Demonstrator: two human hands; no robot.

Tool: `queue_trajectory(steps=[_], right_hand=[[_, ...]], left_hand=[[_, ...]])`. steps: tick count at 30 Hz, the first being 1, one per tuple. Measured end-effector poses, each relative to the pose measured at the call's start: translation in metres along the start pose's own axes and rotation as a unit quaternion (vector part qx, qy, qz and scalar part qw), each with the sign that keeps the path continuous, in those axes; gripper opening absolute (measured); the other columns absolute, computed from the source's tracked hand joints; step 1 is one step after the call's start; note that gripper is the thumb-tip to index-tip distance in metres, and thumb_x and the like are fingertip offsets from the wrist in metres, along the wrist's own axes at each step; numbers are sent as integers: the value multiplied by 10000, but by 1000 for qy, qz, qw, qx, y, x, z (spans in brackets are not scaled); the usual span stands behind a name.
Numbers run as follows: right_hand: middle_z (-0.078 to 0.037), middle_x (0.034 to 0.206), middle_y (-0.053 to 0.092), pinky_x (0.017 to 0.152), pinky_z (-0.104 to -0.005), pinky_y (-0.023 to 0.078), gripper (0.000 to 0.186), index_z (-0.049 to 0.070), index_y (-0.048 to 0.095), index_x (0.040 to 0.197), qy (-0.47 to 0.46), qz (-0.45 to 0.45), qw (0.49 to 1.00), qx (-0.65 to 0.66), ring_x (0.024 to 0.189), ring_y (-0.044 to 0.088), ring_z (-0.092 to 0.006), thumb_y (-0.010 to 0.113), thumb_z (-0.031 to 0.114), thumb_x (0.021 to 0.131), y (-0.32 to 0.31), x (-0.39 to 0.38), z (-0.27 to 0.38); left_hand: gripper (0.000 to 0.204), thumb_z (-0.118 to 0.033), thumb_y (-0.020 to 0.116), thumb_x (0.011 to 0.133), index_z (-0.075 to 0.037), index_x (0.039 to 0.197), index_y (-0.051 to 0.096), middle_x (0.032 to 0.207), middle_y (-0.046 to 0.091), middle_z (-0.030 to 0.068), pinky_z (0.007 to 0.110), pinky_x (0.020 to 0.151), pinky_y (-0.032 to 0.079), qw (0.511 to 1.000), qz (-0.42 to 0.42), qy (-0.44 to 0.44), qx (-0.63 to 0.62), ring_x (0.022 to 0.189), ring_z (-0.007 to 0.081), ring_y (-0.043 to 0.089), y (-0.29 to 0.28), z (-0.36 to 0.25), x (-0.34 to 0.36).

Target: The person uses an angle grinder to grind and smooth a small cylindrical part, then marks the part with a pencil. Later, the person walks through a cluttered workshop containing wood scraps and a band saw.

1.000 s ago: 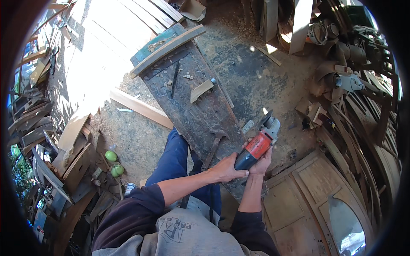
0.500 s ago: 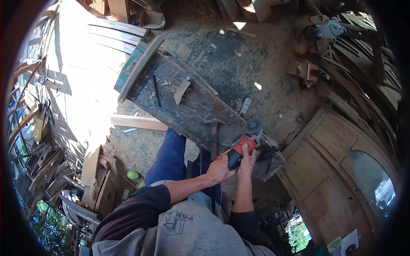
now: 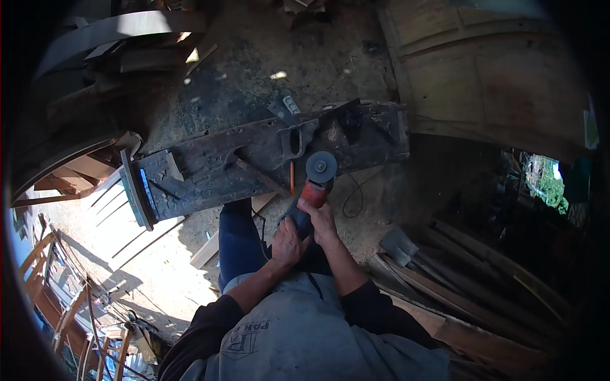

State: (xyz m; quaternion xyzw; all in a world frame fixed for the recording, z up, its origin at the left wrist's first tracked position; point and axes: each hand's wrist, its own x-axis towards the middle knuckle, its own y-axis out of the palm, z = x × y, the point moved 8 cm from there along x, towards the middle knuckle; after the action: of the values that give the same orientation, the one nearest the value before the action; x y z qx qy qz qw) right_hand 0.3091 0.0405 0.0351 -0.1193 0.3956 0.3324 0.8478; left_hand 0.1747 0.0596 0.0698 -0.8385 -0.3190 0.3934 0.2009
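An angle grinder (image 3: 312, 195) with a red and dark body is held in both hands over the near edge of a long dark workbench (image 3: 206, 178). Its round grey disc (image 3: 321, 166) faces up, close to the bench. My left hand (image 3: 287, 244) is closed round the rear of the body. Farther forward, my right hand (image 3: 319, 220) wraps the red part, thumb on top. Left of the disc lies a hammer (image 3: 260, 176), its handle pointing toward me. A handsaw (image 3: 296, 141) rests just beyond the grinder, and a thin orange stick (image 3: 292, 178) lies between them.
A small wood block (image 3: 173, 166) and a thin dark tool (image 3: 164, 190) lie at the bench's left end. Beyond the far edge is a white power strip (image 3: 291, 105). Wooden panels (image 3: 438, 82) stand at far right; long boards (image 3: 470, 286) lie at near right.
My view has turned right, so the bench now runs nearly level across it. Both hands keep hold of the grinder, which appears farther left in view. The handsaw has come into clear sight.
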Motion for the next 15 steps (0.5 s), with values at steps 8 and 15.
queue_trajectory(steps=[8,15], right_hand=[[-42,940,662,780,-361,546,391,65,643,1027,92,-257,956,109,807,657,-201,904,112,739,-209,-49,-158],[-25,920,647,785,-371,545,358,80,634,1108,215,-196,937,194,806,664,-198,792,93,788,-278,-80,-233]], left_hand=[[609,-224,643,881,117,1365,499,1087,613,179,399,829,543,954,96,154,238,998,301,653,154,-65,-84],[792,-384,671,941,117,1484,386,1252,615,248,462,970,516,927,262,131,236,1139,377,650,213,-68,-139]])
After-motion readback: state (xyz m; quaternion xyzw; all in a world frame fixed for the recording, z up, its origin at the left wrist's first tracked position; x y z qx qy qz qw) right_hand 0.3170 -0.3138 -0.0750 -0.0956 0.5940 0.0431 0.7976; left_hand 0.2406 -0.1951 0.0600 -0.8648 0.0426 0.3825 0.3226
